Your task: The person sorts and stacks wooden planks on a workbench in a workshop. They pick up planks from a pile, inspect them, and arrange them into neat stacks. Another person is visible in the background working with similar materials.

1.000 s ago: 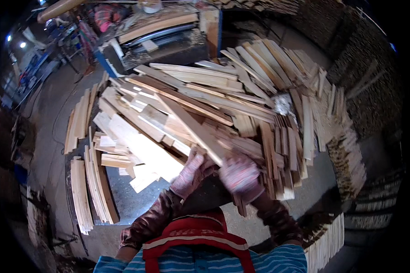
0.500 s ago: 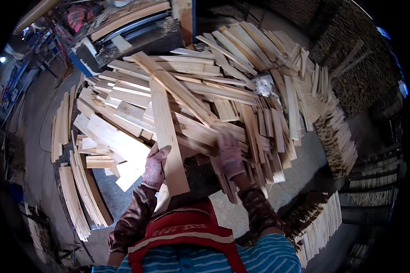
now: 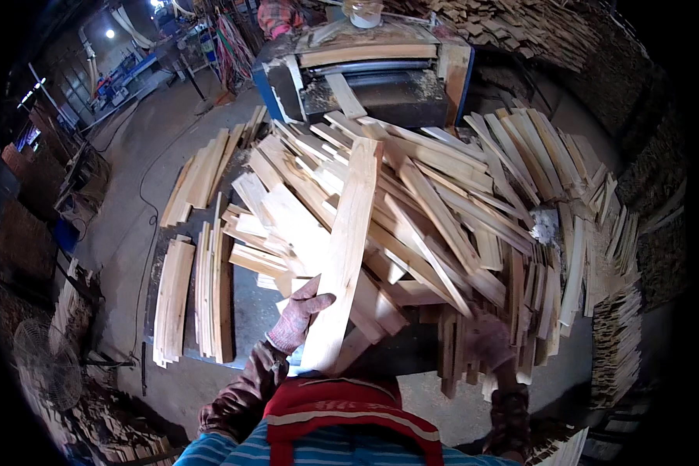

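My left hand (image 3: 299,314), in a pinkish knit glove, is closed around the lower part of a long pale wooden board (image 3: 348,241). The board slants upward above a loose heap of cut planks (image 3: 299,225), its far end tipped slightly right. On the right, my gloved right hand (image 3: 489,342) is smeared by motion and dim. It is close to the lower end of a thin wooden slat (image 3: 431,252) and beside stacked strips (image 3: 450,349). Whether its fingers grip anything is not visible.
Beyond the heap stands a machine with a roller (image 3: 365,68), a short board (image 3: 345,95) lying on its bed. Another person's plaid sleeve (image 3: 279,15) shows behind it. Sorted planks (image 3: 213,291) line the table's left side. A fan (image 3: 46,361) stands lower left.
The view has swung left, so the heap and machine sit farther right. My left hand still holds the board, now tilted the other way. My right hand has moved away from my left.
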`<control>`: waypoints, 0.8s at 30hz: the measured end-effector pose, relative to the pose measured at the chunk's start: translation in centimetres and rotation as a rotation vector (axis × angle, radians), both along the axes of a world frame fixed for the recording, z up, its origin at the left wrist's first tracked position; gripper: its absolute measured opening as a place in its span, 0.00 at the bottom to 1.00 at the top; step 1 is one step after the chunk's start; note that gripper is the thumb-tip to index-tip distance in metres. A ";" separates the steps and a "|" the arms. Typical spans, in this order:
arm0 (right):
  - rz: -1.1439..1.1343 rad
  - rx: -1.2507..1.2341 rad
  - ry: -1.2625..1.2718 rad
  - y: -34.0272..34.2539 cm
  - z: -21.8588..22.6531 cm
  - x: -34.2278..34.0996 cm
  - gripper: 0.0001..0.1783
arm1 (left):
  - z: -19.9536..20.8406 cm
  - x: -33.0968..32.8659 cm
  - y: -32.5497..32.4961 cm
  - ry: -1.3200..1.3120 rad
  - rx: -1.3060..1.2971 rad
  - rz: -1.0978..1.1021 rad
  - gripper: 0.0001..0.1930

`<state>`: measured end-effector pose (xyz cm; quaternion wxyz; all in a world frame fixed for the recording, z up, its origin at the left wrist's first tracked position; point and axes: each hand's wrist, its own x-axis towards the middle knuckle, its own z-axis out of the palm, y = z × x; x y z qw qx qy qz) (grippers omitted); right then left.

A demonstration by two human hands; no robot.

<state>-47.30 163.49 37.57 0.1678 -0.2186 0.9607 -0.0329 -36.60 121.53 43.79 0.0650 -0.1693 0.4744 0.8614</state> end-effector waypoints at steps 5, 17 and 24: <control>0.295 0.130 0.512 -2.8 10.7 -1.0 0.34 | -0.1 3.5 -7.1 0.078 0.059 0.023 0.33; -0.205 -0.066 0.674 -20.1 2.5 -13.5 0.40 | -5.6 15.3 -23.7 0.081 -0.290 0.341 0.25; -0.597 -0.598 0.419 -31.8 -1.1 2.6 0.50 | -20.2 29.9 -39.5 0.114 -0.441 0.632 0.29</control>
